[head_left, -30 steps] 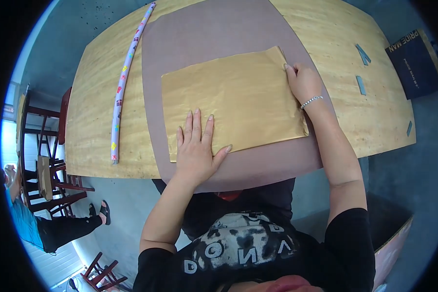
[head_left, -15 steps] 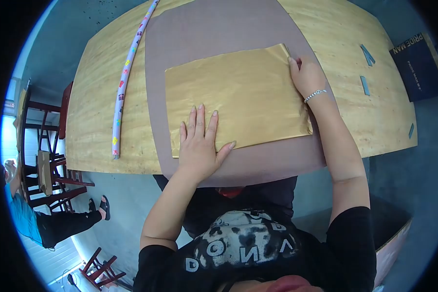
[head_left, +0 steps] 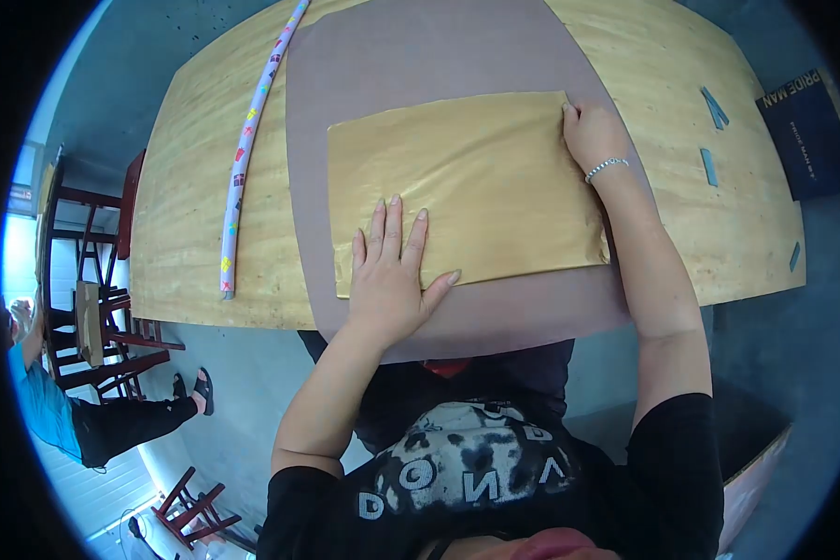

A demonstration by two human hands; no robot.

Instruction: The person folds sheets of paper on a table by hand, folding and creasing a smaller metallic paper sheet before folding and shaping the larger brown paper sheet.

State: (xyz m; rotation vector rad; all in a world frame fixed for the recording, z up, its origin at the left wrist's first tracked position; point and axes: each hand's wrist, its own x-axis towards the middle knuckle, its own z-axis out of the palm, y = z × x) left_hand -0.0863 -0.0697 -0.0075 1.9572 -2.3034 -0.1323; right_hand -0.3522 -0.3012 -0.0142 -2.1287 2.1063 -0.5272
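Observation:
A flat rectangle of shiny gold paper (head_left: 476, 187) lies on a mauve sheet (head_left: 420, 56) that hangs over the table's near edge. My left hand (head_left: 392, 289) rests palm down on its lower left part, fingers stretched and slightly spread, the thumb along the near edge. At the far right corner, my right hand (head_left: 595, 135) has its fingers curled at the gold paper's edge, thumb on top; the other fingertips are hidden. Faint creases run across the gold surface, and its near right corner looks crumpled.
A patterned roll of wrapping paper (head_left: 243, 159) lies on the left of the wooden table (head_left: 182, 224). Small grey strips (head_left: 709, 166) lie at the right. Beyond the right edge is a dark blue box (head_left: 812, 140). Chairs (head_left: 191, 509) and another person (head_left: 51, 411) are at the left.
My right hand has moved slightly up at the far right corner, and the gold paper's raised corner now lies flatter. My left hand stays flat on the paper. The view has shifted a little.

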